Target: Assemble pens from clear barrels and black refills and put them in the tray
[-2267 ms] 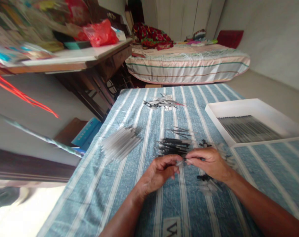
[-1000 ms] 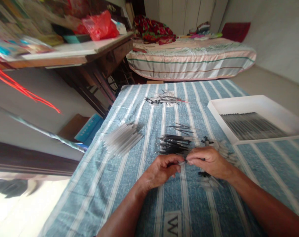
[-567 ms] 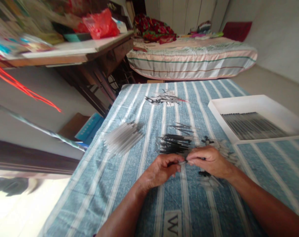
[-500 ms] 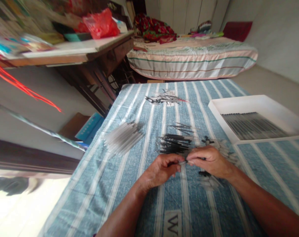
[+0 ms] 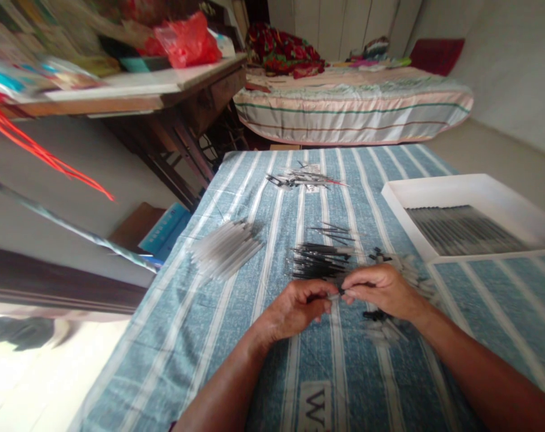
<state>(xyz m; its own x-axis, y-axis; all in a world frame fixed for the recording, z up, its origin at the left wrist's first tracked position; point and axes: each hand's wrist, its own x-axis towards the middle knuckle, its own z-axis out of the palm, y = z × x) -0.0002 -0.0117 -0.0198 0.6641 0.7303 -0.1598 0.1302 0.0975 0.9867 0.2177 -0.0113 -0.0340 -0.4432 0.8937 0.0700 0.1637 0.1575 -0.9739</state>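
Soft daylight, fairly bright. Floor (image 5: 33,384) at 8 o'clock blown out white. Wide-angle warp bends the shelf (image 5: 119,90) at 10 o'clock, smeared out of focus. Faint shadows under both hands on the cloth (image 5: 200,336). Centre reasonably sharp; tray (image 5: 434,186) at 3 o'clock softened.

Your hands meet at table (image 5: 200,336) middle; black rods (image 5: 319,263) just behind them, clear tubes (image 5: 225,255) to left, tray (image 5: 456,187) at right, bed (image 5: 353,105) beyond table

small part (image 5: 336,294) mostly hidden between fingertips, white tray (image 5: 461,186) cut off right
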